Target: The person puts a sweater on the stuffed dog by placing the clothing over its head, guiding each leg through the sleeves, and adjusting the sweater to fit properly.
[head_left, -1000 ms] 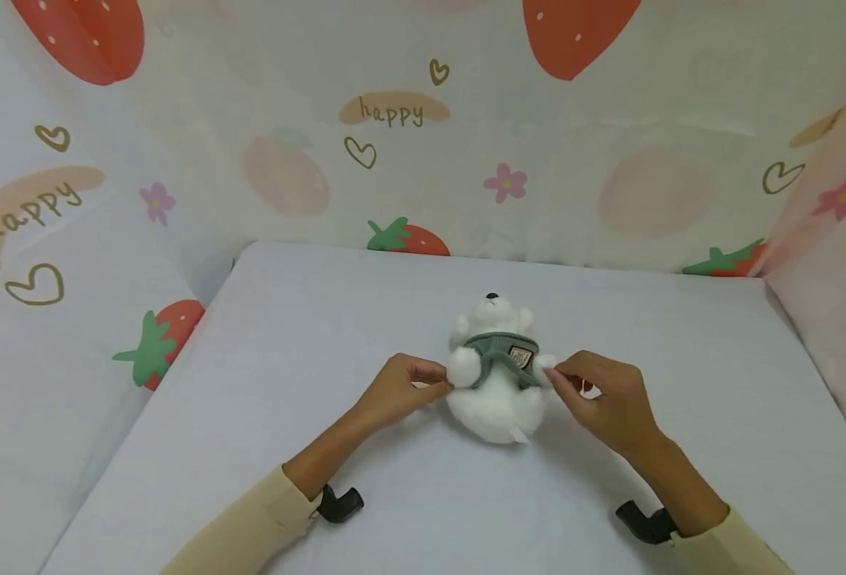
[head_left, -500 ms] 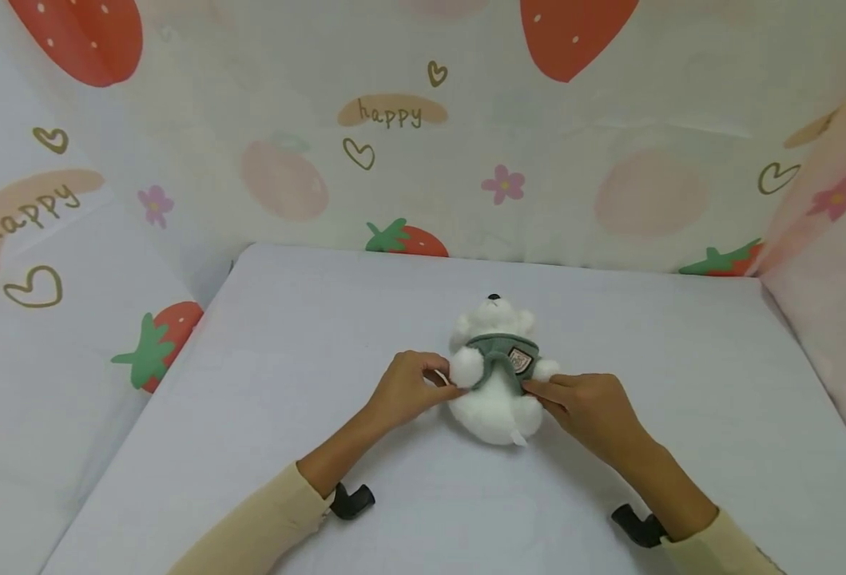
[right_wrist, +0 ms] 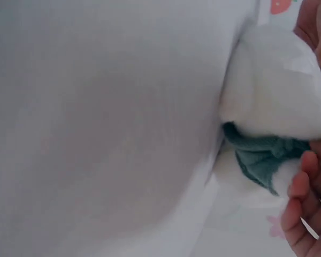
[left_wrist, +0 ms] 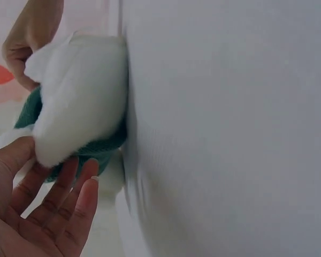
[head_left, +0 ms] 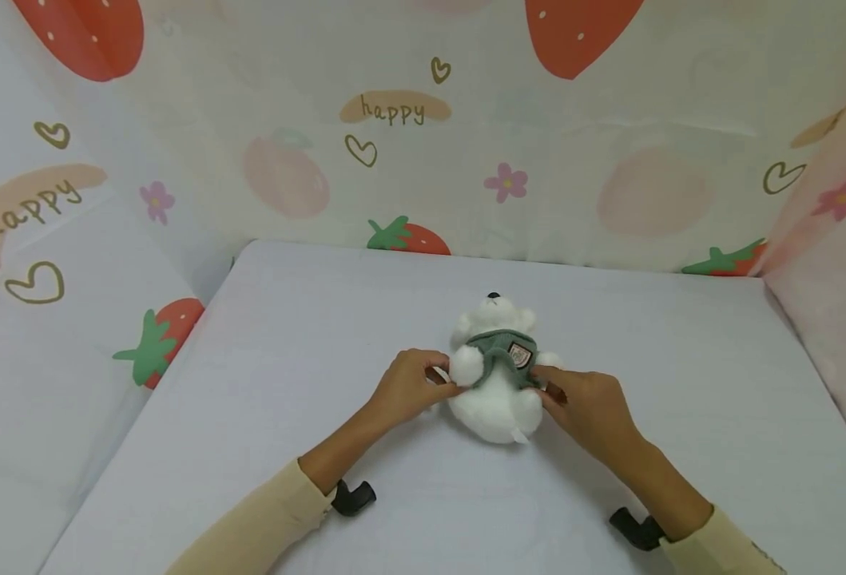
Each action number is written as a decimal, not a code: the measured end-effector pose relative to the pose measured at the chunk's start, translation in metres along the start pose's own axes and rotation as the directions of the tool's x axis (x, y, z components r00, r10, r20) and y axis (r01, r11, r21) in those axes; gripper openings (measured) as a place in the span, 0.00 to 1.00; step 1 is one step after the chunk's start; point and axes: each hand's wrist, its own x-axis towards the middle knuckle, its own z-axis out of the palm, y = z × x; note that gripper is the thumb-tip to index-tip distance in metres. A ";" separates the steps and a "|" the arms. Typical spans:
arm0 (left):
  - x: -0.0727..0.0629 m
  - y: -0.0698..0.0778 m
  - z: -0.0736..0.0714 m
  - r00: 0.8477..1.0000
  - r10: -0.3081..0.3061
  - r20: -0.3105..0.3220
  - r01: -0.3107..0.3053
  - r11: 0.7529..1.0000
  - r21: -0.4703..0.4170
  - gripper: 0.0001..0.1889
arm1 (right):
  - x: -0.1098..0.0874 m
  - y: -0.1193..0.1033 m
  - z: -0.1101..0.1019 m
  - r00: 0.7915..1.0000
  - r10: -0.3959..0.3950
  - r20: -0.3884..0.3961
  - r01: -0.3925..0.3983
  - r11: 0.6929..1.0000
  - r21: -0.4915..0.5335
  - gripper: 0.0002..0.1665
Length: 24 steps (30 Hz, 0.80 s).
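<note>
A white plush bear (head_left: 496, 415) lies on its back on the table, nose toward the far side. It wears a green knitted top (head_left: 493, 346) with a small patch on its chest, the cloth rucked above the belly. My left hand (head_left: 410, 386) holds the bear's side below its arm; in the left wrist view the thumb lies against white fur and the fingers reach under. On the other side my right hand (head_left: 591, 411) pinches the hem of the top between thumb and forefinger. The right wrist view shows that green cloth (right_wrist: 265, 158) at the fingertips, partly hidden by them.
A white-covered table (head_left: 307, 319) spreads around the bear. Behind it hangs a strawberry-print curtain (head_left: 566, 120), with similar cloth on both sides. Black angled pieces (head_left: 354, 498) stick out at both wrists, by the beige sleeves (head_left: 257, 519).
My right hand has left the bear's paw and shifted inward to the hem of the top. The left hand has edged slightly right along the bear's side. The bear has stayed nearly in place.
</note>
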 end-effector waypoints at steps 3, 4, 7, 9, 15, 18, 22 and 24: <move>0.001 0.001 0.001 1.000 -0.006 0.012 0.006 1.000 -0.013 0.07 | 0.002 0.000 -0.003 0.990 0.076 0.117 -0.080 0.996 0.028 0.16; 0.002 0.001 0.001 1.000 -0.013 0.020 0.014 1.000 -0.018 0.08 | 0.003 0.000 -0.005 0.983 0.093 0.156 -0.099 0.995 0.031 0.15; 0.004 0.004 0.001 0.998 -0.029 0.051 0.030 1.000 0.000 0.09 | 0.007 -0.001 -0.011 0.965 0.110 0.237 -0.118 0.993 0.019 0.16; 0.006 0.006 -0.001 0.997 -0.044 0.068 0.042 0.999 0.031 0.09 | 0.007 0.000 -0.013 0.964 0.087 0.250 -0.088 0.996 -0.005 0.13; 0.006 -0.003 -0.012 0.986 -0.130 0.100 0.112 0.979 0.168 0.07 | 0.000 0.005 -0.004 0.945 0.035 0.324 0.004 0.993 -0.117 0.10; 0.007 -0.011 -0.016 0.967 -0.168 0.191 0.149 0.983 0.107 0.11 | -0.005 0.009 -0.004 0.893 0.132 0.430 -0.143 0.990 -0.006 0.07; 0.010 -0.009 -0.019 0.922 -0.186 0.339 0.252 0.954 -0.162 0.28 | 0.002 0.017 -0.016 0.765 0.376 0.524 -0.585 0.745 0.319 0.13; 0.013 -0.005 -0.020 0.903 -0.217 0.371 0.340 0.889 -0.307 0.34 | 0.011 0.020 -0.021 0.688 0.447 0.572 -0.720 0.521 0.459 0.23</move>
